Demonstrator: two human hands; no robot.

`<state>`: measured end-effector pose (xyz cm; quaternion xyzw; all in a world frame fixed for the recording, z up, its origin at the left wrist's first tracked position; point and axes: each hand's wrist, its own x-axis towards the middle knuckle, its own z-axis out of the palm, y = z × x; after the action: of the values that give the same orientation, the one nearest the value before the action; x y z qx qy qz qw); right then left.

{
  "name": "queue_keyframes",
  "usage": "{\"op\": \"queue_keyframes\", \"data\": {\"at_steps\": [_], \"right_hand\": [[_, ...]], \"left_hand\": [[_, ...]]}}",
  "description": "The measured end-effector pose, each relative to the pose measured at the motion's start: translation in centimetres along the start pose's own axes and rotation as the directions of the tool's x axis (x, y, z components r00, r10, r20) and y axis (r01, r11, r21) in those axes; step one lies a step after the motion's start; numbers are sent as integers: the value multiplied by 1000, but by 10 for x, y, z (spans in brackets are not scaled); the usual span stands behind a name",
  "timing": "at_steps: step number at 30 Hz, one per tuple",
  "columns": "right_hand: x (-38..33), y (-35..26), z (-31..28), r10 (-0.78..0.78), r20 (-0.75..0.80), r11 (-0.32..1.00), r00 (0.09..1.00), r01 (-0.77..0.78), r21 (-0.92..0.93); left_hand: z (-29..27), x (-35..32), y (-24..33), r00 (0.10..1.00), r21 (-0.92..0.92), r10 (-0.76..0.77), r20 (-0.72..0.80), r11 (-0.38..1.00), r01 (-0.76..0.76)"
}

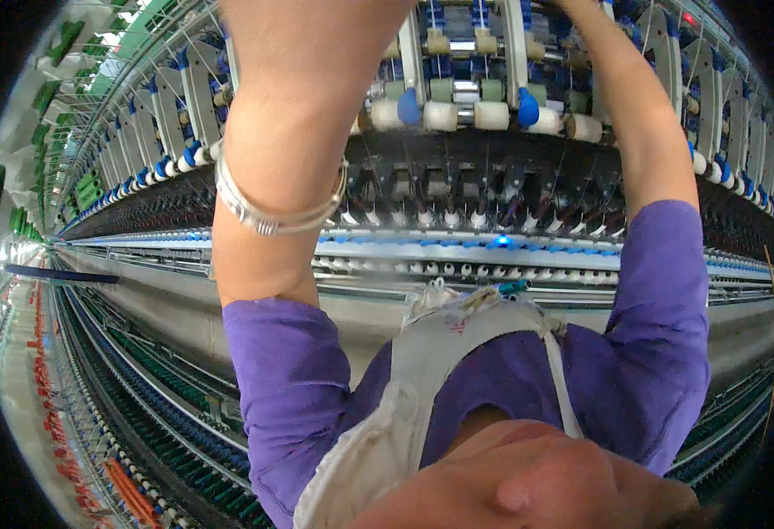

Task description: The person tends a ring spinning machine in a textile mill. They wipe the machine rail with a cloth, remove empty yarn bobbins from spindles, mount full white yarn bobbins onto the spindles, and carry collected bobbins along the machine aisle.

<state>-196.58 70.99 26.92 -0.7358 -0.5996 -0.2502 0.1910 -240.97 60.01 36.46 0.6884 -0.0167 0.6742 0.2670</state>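
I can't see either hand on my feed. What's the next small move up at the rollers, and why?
Probably tilt the head up first. Both forearms, left and right, reach past the top edge above the rollers, so both hands are out of view and their grip cannot be checked.

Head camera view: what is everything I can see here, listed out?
Spinning frame: one, long, grey and black, runs across the picture.
Rollers: a row, cream with blue ends, upper part of frame.
Bobbins: a row, too many to count, white, below the rollers.
Blue light: one, on the frame rail.
Floor: pale, lower left.
Apron: one, white, on the chest.
Sleeves: two, purple.
Bangle: silver, left wrist.
Left forearm, right forearm: raised to the frame; both hands out of view.
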Motion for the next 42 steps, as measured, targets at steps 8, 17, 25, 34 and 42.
{"op": "queue_keyframes", "data": {"at_steps": [8, 17, 25, 34, 42], "right_hand": [[-26, -35, -37, 74, 116, 995, 991, -81, 57], [-100, -96, -229, 137, 14, 532, 990, -86, 842], [-96, -92, -133, 93, 443, 314, 892, -448, 837], [-115, -114, -152, 187, 417, 424, 890, -456, 783], [-126, -108, -147, 270, 328, 427, 905, -418, 802]], "left_hand": [[88, -4, -68, 942, -15, -132, 310, 990, 144], [148, -20, -127, 875, -186, -451, 178, 857, 480], [125, -65, -112, 319, -329, -743, 588, 141, 934], [111, -88, -109, 685, 428, -366, 630, 900, 86], [120, -65, -115, 711, 352, -523, 470, 850, 392]]}}
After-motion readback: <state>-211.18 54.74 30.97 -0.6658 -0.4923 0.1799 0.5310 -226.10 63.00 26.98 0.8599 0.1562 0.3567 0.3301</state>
